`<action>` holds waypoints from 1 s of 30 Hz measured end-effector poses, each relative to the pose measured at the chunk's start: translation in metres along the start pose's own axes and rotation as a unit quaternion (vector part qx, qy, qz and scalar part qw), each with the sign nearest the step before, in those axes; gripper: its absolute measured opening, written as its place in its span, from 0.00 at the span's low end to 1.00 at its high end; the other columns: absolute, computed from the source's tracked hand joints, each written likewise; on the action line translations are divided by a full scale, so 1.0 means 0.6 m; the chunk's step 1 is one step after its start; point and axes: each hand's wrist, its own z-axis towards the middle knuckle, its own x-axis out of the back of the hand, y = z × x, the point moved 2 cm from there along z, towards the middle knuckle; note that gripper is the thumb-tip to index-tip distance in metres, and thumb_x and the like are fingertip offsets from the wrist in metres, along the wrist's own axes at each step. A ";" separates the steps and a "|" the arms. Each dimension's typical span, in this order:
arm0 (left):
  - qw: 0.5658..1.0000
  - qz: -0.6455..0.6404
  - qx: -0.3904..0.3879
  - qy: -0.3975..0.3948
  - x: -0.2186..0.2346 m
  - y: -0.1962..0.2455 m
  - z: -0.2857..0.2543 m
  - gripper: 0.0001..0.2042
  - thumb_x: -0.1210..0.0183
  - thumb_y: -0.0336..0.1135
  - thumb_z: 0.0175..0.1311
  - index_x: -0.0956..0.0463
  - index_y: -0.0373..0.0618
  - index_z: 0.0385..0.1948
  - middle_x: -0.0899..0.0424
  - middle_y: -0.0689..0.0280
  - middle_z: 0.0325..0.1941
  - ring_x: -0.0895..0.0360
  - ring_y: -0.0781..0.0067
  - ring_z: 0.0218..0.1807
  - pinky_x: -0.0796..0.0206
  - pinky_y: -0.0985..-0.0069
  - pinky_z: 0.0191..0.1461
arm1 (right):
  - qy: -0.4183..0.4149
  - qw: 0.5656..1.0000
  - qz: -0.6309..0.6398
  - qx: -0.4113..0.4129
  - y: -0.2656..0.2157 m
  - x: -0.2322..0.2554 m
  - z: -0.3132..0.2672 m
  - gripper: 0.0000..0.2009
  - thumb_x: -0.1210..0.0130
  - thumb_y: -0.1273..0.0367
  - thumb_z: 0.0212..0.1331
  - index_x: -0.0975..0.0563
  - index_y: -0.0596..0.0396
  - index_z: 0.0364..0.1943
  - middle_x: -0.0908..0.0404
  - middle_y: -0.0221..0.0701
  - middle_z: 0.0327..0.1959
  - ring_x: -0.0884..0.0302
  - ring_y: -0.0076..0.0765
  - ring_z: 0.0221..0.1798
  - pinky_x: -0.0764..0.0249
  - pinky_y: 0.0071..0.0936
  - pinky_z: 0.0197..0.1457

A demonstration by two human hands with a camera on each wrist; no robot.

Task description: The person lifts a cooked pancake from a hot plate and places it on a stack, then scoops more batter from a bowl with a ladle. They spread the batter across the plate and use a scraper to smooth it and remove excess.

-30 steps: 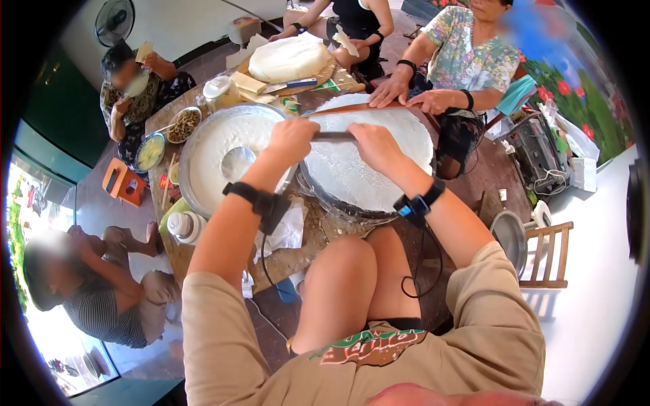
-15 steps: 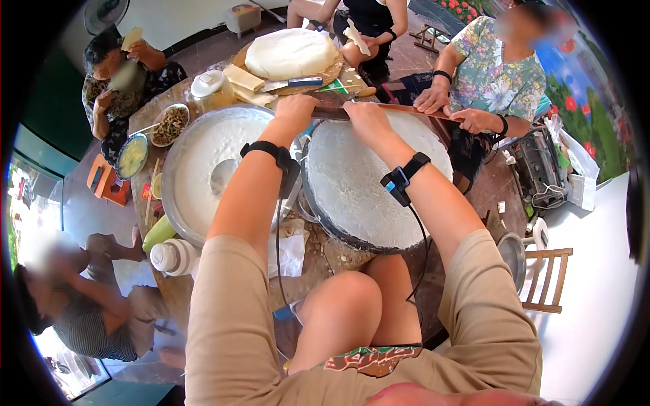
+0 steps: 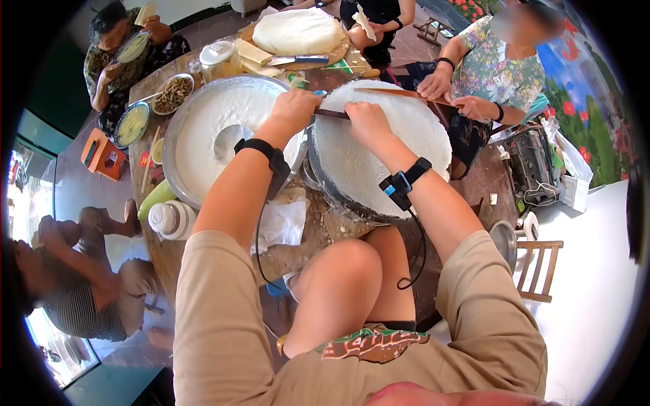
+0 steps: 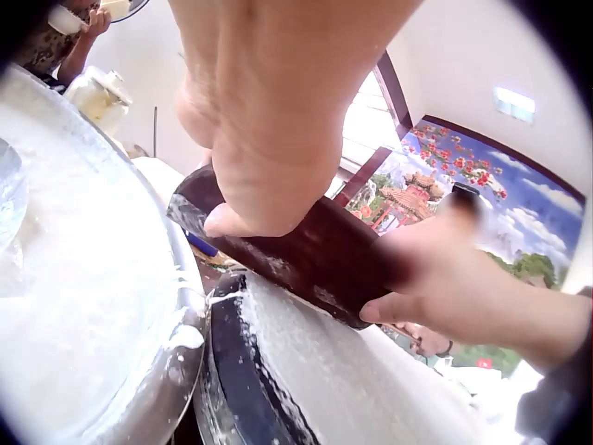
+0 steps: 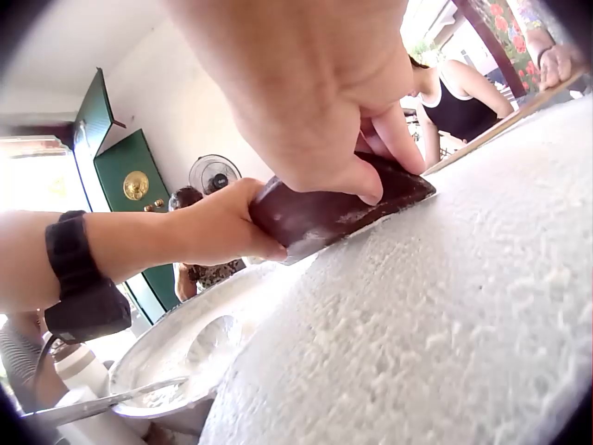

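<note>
Head view shows two hands, left hand point(image 3: 298, 107) and right hand point(image 3: 363, 120), gripping one dark scraper point(image 3: 332, 114), its middle hidden, over one white-coated round pan point(image 3: 393, 145).

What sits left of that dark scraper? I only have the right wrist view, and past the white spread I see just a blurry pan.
Observer: A wide metal basin of white batter stands there, with a ladle lying in it.
Operator: Which hands have a grip on the scraper?
Observer: Both. The left hand and right hand each hold an end of the dark scraper on the white layer.
Operator: Is anyone else working on that layer?
Observer: Yes, a person in a floral top holds a long wooden stick at the layer's far edge.
</note>
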 end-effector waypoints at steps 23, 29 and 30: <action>1.000 0.000 -0.025 -0.016 0.012 0.175 -0.196 0.07 0.45 0.23 0.44 0.24 0.49 0.25 0.21 0.64 0.30 0.22 0.60 0.40 0.31 0.65 0.39 | 0.027 0.997 0.074 0.009 -0.071 0.056 -0.252 0.05 0.49 0.78 0.43 0.27 0.58 0.27 0.22 0.43 0.28 0.22 0.50 0.32 0.26 0.41 0.36; 0.998 0.011 -0.038 -0.039 0.017 0.219 -0.219 0.06 0.45 0.25 0.45 0.24 0.49 0.25 0.21 0.64 0.30 0.23 0.59 0.40 0.31 0.65 0.40 | 0.027 0.995 0.094 0.005 -0.070 0.068 -0.305 0.06 0.47 0.77 0.41 0.28 0.57 0.27 0.23 0.41 0.26 0.23 0.51 0.31 0.26 0.41 0.36; 0.998 0.007 -0.040 -0.040 0.016 0.224 -0.222 0.07 0.45 0.25 0.45 0.24 0.49 0.26 0.21 0.64 0.30 0.23 0.59 0.41 0.31 0.64 0.40 | 0.027 0.995 0.095 0.005 -0.071 0.071 -0.314 0.06 0.47 0.77 0.41 0.28 0.57 0.27 0.23 0.41 0.26 0.23 0.51 0.31 0.27 0.41 0.36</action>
